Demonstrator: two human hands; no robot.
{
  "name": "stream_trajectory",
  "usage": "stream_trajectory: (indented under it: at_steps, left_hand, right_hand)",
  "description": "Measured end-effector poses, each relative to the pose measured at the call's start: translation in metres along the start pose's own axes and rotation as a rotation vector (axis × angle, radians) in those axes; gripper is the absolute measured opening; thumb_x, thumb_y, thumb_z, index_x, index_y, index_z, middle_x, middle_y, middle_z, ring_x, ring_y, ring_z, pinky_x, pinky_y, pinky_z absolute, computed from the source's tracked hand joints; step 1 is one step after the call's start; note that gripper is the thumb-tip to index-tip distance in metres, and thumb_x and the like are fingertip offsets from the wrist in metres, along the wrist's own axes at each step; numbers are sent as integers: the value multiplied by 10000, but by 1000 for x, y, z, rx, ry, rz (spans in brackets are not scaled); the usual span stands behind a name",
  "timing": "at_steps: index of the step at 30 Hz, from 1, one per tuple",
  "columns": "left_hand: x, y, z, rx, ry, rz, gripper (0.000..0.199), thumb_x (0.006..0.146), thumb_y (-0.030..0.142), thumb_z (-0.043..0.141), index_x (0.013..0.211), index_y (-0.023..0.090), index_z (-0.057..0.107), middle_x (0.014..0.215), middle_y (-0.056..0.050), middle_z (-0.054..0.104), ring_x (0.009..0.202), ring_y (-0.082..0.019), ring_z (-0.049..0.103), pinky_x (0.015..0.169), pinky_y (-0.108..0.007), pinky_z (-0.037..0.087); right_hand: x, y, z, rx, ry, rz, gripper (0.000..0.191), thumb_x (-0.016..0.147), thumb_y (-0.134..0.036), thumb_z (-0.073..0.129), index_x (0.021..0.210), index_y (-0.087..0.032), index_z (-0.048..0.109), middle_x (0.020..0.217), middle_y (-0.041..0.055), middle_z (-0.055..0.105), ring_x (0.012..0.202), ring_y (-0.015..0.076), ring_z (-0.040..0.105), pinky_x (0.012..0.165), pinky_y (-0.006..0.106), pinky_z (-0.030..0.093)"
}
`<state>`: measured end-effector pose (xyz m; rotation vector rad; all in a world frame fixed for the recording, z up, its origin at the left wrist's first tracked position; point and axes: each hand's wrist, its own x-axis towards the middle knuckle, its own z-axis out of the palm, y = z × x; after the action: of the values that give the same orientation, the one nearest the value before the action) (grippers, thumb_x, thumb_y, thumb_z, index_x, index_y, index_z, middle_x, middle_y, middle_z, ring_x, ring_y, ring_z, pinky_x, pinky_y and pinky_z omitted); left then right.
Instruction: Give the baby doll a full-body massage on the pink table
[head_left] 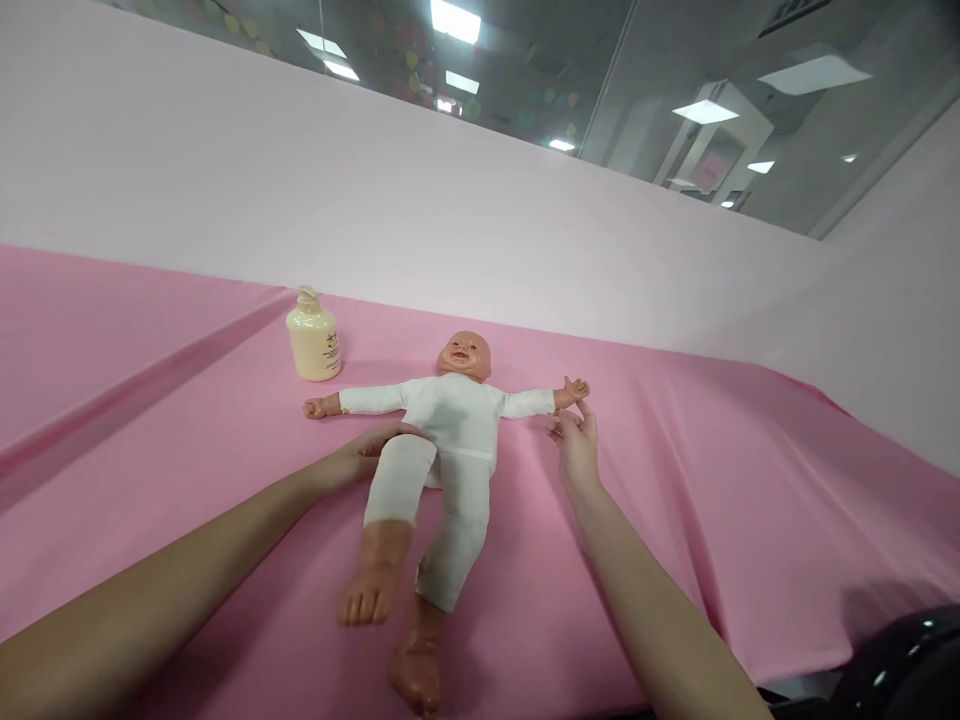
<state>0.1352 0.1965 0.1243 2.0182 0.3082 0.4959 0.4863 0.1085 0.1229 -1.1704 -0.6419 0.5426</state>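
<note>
Doll point(461, 415): on its back on the pink cloth, head toward the wall point(375, 200), feet toward the wearer, arms spread wide; body white, no writing to be made out on it; one foot slightly blurred.
Left hand point(371, 447): at the doll's hip, reaching in behind the thigh on that side; its fingers are partly hidden by the leg, so I cannot tell how far they are bent or whether they grip.
Right hand point(576, 440): at the doll's outstretched hand, fingers loosely bent with gaps between them, one fingertip at the wrist; whether it pinches cannot be told.
Bottle point(315, 345): pale yellow, upright on the cloth point(675, 440), beyond the doll's other hand and apart from it.
Print point(331, 350): dark mark and small lines on the bottle, too small to read.
Window point(525, 70): above the wall, showing bright lights point(455, 20).
Pink panel point(711, 170): seen through the glass, no legible words.
</note>
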Motion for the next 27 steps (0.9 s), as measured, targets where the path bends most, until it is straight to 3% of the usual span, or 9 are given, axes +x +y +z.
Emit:
stream_trajectory:
  at_steps: [4,9,15,22,27]
  left_hand:
    - [3,2,0,-140,18,-94,509,839,434,568,1321,290,485,1258,-31,585,1112,-242,561,885,-305,498]
    - [3,5,-1,-179,24,-118,519,811,382,602,1310,278,502,1259,-49,577,1134,-253,542,871,-288,502]
    - [3,5,0,-198,-1,-122,516,809,391,600,1303,275,505,1273,-39,571,1139,-250,541,887,-286,502]
    - [3,-2,0,-196,-5,-104,515,797,357,592,1301,302,503,1263,-24,579,1130,-239,544,871,-282,510]
    - [5,-6,1,-165,6,-123,492,789,348,586,1277,308,532,1305,-20,550,1115,-248,545,843,-293,509]
  right_hand:
    - [19,18,-9,144,17,211,521,729,-212,607,1238,-267,508,910,-13,632,625,87,560,652,245,529]
    - [31,31,-15,190,50,402,227,736,-203,546,950,-241,614,726,-12,586,585,100,551,634,255,559]
    - [29,25,-14,307,84,455,164,754,-204,520,895,-221,602,733,7,584,621,119,569,680,297,590]
    - [24,21,-14,354,55,483,290,748,-233,572,1035,-198,593,1005,40,616,809,131,634,803,277,582]
    - [22,18,-12,355,71,488,255,754,-245,561,1004,-206,594,1021,45,609,925,164,636,891,328,567]
